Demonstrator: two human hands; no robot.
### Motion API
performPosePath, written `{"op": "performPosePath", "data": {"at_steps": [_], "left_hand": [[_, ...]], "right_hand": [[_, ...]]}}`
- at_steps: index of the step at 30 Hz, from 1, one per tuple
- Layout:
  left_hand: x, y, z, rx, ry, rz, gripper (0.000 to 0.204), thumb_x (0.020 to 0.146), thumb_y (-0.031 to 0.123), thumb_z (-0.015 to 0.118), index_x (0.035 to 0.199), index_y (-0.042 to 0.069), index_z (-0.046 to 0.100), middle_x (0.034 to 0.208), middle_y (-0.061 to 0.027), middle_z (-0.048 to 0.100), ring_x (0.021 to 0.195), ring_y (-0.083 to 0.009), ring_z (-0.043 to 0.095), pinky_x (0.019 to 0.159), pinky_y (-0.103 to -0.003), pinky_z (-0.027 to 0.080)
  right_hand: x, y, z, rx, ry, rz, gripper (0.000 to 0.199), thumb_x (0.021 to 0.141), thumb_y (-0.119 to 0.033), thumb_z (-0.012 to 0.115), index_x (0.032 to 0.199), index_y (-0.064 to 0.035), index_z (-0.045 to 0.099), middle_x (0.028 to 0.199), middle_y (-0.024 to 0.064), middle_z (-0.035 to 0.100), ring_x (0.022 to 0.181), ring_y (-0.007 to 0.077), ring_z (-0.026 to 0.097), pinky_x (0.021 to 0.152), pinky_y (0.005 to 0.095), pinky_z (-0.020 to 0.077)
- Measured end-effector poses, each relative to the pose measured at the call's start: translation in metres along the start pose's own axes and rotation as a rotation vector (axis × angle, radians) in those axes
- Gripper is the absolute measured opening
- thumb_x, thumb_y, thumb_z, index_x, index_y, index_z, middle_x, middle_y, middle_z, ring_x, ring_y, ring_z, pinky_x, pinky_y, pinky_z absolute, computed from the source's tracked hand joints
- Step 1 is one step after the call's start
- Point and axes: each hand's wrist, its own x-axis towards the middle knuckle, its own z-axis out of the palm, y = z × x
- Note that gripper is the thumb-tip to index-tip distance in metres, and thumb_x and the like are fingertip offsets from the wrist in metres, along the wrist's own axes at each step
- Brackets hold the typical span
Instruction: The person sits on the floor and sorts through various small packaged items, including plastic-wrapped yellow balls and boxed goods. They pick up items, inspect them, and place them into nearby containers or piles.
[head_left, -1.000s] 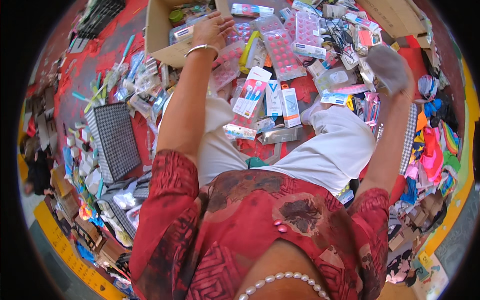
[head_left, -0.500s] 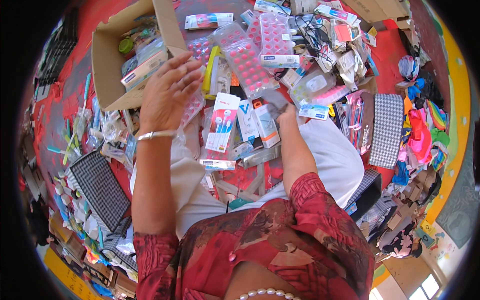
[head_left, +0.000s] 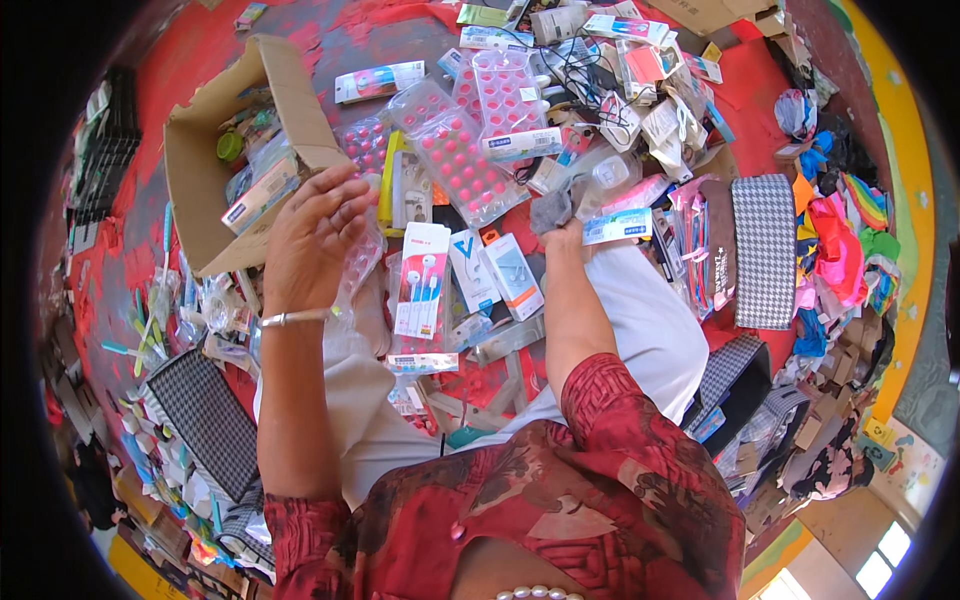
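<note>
My right hand (head_left: 563,236) grips a crumpled grey cloth (head_left: 551,210) beside a blue-and-white packet (head_left: 622,227). Raised near the cardboard box (head_left: 200,235), my left hand (head_left: 315,235) has loosely bent fingers and holds nothing that I can see. Between my arms lie a white earphone package (head_left: 423,280), a white box with a blue check-shaped mark (head_left: 473,270) and a white-and-orange box (head_left: 515,278). Beyond them rest clear trays of pink round pieces (head_left: 465,165) and a yellow-edged package (head_left: 392,185).
Tangled black cables (head_left: 590,70) and loose packets lie at the far right. A houndstooth-patterned case (head_left: 765,250) stands to the right, near colourful balloon-like pieces (head_left: 838,265). Another houndstooth case (head_left: 205,420) is at the left. My legs in white trousers (head_left: 640,310) flank the pile.
The view has shifted slightly. My right hand, with the grey cloth, has moved from the white-and-orange box toward the blue-and-white packet. My left hand stays raised by the cardboard box.
</note>
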Motion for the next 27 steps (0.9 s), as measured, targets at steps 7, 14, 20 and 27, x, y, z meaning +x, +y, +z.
{"op": "performPosePath", "data": {"at_steps": [7, 14, 20, 27], "left_hand": [[0.005, 0.0, -0.009, -0.056, 0.009, 0.056, 0.025, 0.086, 0.003, 0.046, 0.11, -0.003, 0.049, 0.094, -0.0099, 0.061, 0.079, -0.0138, 0.06, 0.069, -0.024, 0.051], [0.018, -0.011, -0.013, -0.018, -0.02, 0.01, 0.029, 0.082, 0.004, 0.051, 0.111, -0.001, 0.049, 0.101, -0.0109, 0.059, 0.089, -0.0167, 0.058, 0.078, -0.031, 0.049], [0.006, -0.035, 0.008, 0.11, 0.071, -0.223, 0.064, 0.081, 0.034, 0.059, 0.131, 0.003, 0.032, 0.134, -0.0189, 0.034, 0.122, -0.0294, 0.036, 0.095, -0.056, 0.032], [-0.011, -0.02, 0.017, -0.4, -0.894, 0.017, 0.087, 0.074, 0.06, 0.059, 0.136, 0.007, 0.029, 0.135, -0.0117, 0.039, 0.123, -0.0266, 0.039, 0.098, -0.043, 0.037]], "right_hand": [[-0.128, 0.149, 0.076, -0.04, 0.026, -0.003, 0.027, 0.086, -0.037, 0.046, 0.088, -0.0154, 0.062, 0.077, 0.0009, 0.061, 0.063, 0.0186, 0.057, 0.056, 0.0357, 0.0486], [-0.223, 0.175, 0.067, -0.386, -0.088, -0.049, 0.025, 0.086, -0.031, 0.05, 0.096, -0.0105, 0.06, 0.084, 0.0064, 0.061, 0.075, 0.0227, 0.059, 0.062, 0.0371, 0.0519], [-0.327, 0.169, 0.08, -0.734, -0.301, -0.051, 0.021, 0.088, -0.018, 0.044, 0.097, -0.0039, 0.056, 0.083, 0.0078, 0.058, 0.069, 0.0221, 0.06, 0.056, 0.0355, 0.0527], [-0.344, 0.202, 0.123, -1.117, -0.461, -0.232, 0.026, 0.083, -0.006, 0.043, 0.104, 0.0033, 0.057, 0.091, 0.0137, 0.063, 0.074, 0.0233, 0.065, 0.063, 0.0373, 0.056]]}}
